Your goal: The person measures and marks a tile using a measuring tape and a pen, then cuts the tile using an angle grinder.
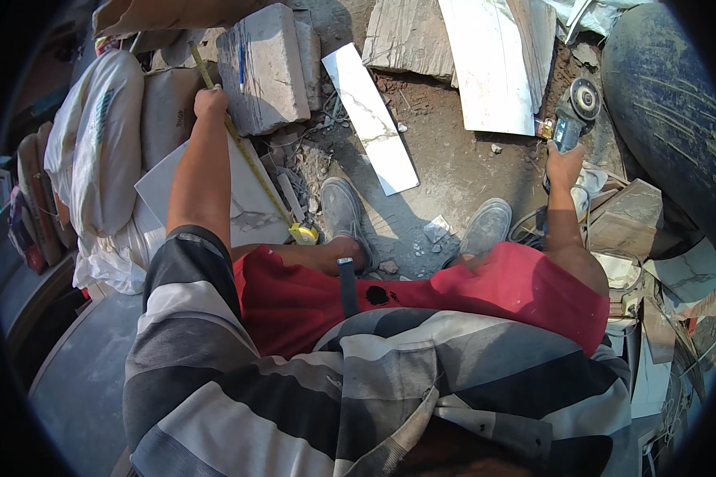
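Tape measure is stretching across the pale tile at the person's left; its yellow case is lying by the left shoe. Left hand is pinching the tape's far end near the stone block. Right hand is wrapping tight around an angle grinder, disc up, resting w/ nothing under the blade. Looks like the measuring step: reading and marking the tile probably calls for a free hand, so the grinder needs parking first. Ground is bare dirt w/ rubble. Outdoor work yard; marble strip, sacks, tile scraps around.
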`<state>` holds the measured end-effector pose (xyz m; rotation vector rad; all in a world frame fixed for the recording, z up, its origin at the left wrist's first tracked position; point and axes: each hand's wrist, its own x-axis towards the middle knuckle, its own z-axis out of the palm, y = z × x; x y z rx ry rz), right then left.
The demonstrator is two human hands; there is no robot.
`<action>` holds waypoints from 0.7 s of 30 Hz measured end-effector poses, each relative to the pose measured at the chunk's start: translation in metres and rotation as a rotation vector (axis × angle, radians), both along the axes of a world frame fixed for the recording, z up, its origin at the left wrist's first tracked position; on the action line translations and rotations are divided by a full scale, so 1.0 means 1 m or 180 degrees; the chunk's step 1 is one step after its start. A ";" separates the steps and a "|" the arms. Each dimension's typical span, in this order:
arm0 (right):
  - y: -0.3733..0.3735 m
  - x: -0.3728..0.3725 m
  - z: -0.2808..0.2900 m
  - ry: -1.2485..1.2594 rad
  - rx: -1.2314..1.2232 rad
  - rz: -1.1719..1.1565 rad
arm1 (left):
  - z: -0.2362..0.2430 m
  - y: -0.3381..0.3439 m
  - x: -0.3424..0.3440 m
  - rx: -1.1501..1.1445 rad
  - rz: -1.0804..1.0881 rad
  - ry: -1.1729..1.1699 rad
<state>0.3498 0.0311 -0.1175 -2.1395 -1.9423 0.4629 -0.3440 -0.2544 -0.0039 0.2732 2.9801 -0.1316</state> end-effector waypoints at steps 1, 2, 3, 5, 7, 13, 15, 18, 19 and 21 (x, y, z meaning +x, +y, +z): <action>-0.001 0.000 -0.001 0.0033 -0.0001 0.0021 | -0.007 -0.001 -0.006 0.0347 0.0107 -0.0217; -0.002 -0.001 -0.002 0.0020 -0.0082 -0.0018 | -0.012 -0.002 -0.009 0.0693 0.0271 -0.0507; -0.002 -0.002 -0.004 -0.0014 -0.0139 -0.0038 | -0.015 -0.005 -0.008 0.0796 0.0010 -0.0268; -0.001 -0.002 -0.007 0.0002 -0.0064 -0.0060 | -0.013 -0.007 0.005 0.1327 -0.0059 -0.0649; 0.002 0.001 -0.006 -0.0270 -0.0440 -0.0057 | -0.001 -0.004 0.032 0.2791 -0.0017 -0.1506; 0.002 -0.013 0.075 -0.0299 -0.0098 0.0291 | 0.061 -0.002 0.122 0.3524 -0.0474 -0.2491; 0.008 -0.029 0.125 0.0661 -0.0846 0.0936 | 0.069 -0.005 0.142 0.3111 -0.1001 -0.2926; 0.007 -0.078 0.166 0.0547 -0.2452 0.2690 | 0.066 -0.004 0.163 0.2851 -0.1433 -0.3287; -0.003 -0.096 0.167 0.0476 -0.2564 0.2662 | 0.062 -0.002 0.169 0.2819 -0.1390 -0.3324; -0.025 -0.131 0.155 0.0261 -0.3557 0.3961 | 0.053 0.001 0.183 0.2934 -0.1320 -0.3738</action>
